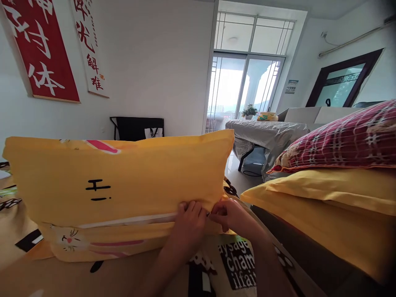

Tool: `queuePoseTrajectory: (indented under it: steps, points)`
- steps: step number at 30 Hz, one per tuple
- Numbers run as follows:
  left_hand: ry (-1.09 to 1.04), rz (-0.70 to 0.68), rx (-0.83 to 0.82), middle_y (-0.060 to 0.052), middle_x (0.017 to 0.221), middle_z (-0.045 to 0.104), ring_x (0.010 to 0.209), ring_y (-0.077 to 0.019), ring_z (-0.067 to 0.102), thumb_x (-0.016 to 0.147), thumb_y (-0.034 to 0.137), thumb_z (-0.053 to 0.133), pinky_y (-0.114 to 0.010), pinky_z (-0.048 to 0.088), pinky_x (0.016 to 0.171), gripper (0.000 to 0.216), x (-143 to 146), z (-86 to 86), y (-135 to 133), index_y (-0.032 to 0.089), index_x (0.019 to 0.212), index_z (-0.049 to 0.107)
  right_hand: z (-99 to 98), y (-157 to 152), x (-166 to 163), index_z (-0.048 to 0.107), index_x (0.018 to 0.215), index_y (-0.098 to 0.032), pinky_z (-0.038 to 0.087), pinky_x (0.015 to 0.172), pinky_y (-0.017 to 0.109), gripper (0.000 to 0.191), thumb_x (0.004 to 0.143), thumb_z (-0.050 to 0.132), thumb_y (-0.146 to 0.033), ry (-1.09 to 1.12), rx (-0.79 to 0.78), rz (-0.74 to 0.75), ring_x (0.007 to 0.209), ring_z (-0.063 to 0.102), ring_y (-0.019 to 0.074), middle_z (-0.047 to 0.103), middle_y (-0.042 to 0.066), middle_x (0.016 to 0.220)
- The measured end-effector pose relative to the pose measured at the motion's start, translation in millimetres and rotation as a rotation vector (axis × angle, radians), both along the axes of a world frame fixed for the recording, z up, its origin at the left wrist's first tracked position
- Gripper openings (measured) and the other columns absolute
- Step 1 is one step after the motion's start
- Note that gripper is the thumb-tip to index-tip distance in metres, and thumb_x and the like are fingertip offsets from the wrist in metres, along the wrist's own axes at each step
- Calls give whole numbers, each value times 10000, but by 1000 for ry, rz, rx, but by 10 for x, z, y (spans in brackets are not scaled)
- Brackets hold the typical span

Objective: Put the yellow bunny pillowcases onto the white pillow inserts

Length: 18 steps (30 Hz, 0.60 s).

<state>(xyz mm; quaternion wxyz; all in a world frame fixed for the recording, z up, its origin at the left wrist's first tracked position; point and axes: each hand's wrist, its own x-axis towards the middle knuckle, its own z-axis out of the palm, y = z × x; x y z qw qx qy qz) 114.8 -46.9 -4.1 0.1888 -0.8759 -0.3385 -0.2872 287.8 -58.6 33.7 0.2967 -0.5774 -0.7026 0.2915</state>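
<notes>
A yellow pillow (pixel 148 173) stands on its long edge in front of me, with "Hi" lettering and a printed rabbit face low on its left. Along its lower side runs a pale opening strip (pixel 130 220). My left hand (pixel 192 216) is closed on the pillowcase edge at the strip's right end. Close beside it, near the pillow's lower right corner, my right hand (pixel 229 214) pinches with thumb and forefinger. A tiny dark bit shows between the two hands; what the right fingertips hold is too small to make out.
Beneath lies a beige printed bedspread (pixel 236 264). At right, a red plaid pillow (pixel 340 140) rests on yellow pillows (pixel 346 189). Behind are a covered table (pixel 269 128), a potted plant (pixel 249 110), a black chair (pixel 133 128) and glass doors (pixel 229 86).
</notes>
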Motion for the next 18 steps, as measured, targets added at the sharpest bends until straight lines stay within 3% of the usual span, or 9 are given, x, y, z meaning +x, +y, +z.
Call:
queuePoseTrajectory:
  steps: [2,5,8,11,18]
  points:
    - [-8,-5,-29,-33,872,539,852,-220,466,838,75,488,-365,312,749,117,6,-17,-4,183,879,507,89,-111,-21,650,682,-186,328,518,232,97,743,597,-238,-198,127,-117,531,511,115,568,-20,537]
    - [-34,-15,-25,-33,879,539,862,-215,467,818,49,481,-361,310,759,170,23,-42,-18,182,920,502,154,-237,-75,683,813,-224,300,571,251,154,792,537,-181,-451,201,-229,601,535,136,620,-6,616]
    - [-55,-33,-19,-27,880,538,860,-209,465,819,49,477,-360,307,771,206,32,-59,-32,181,975,502,134,-256,-158,660,871,-222,257,560,256,187,775,533,-123,-604,215,-191,621,561,146,645,6,661]
    - [-73,-42,-10,-28,887,538,847,-204,455,830,55,469,-362,308,778,193,30,-73,-39,173,979,505,82,-202,-217,629,802,-194,219,546,267,124,783,533,-119,-690,293,-157,644,584,156,663,33,698]
    - [-77,-43,7,-33,887,525,837,-206,440,831,57,476,-367,315,769,152,27,-66,-40,164,934,508,-3,-111,-186,615,712,-192,191,555,286,145,776,510,-114,-731,386,-129,614,562,147,670,50,675]
